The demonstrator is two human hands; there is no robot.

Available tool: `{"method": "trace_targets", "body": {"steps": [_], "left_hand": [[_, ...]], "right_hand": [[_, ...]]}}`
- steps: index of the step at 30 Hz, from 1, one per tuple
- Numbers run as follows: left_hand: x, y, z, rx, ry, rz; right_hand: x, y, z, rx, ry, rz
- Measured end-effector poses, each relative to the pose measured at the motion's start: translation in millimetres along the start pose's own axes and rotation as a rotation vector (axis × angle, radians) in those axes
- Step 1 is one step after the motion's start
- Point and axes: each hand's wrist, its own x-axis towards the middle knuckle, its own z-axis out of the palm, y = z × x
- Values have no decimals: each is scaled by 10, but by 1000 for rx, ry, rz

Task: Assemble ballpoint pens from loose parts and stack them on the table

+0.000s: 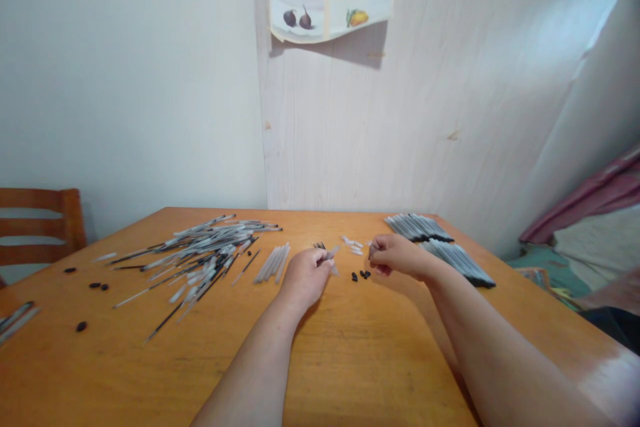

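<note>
My left hand (304, 280) is closed around a translucent whitish piece (332, 253) that looks like a pen part; its tip shows past the thumb. Opposite it, my right hand (397, 255) is pinched shut, with a small dark bit at the fingertips that is too small to name. Several small black plugs (364, 274) lie on the table just below the right hand. Between and beyond the hands are several short white caps (354, 245). A row of whitish pen barrels (273, 263) lies left of my left hand, and some dark tips (319, 245) show behind it.
A loose heap of pen parts and refills (210, 247) spreads over the left of the wooden table (340, 360). Two neat rows of pens (457, 261) lie at the right back. Scattered black pieces (81, 326) lie at far left, near a wooden chair (73, 217). A wall stands behind.
</note>
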Motion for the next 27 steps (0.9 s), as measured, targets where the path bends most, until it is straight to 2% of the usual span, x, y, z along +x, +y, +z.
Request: {"method": "trace_targets", "body": {"steps": [3, 8, 19, 27], "left_hand": [[-6, 17, 5, 25, -7, 30], [-6, 25, 16, 61, -35, 108], [4, 24, 28, 88, -69, 110], [-15, 53, 11, 115, -71, 99]], "right_hand": [[-62, -222, 76, 149, 22, -106], [-103, -424, 182, 192, 76, -193], [-70, -428, 270, 35, 127, -217], [-63, -411, 277, 42, 101, -243]]}}
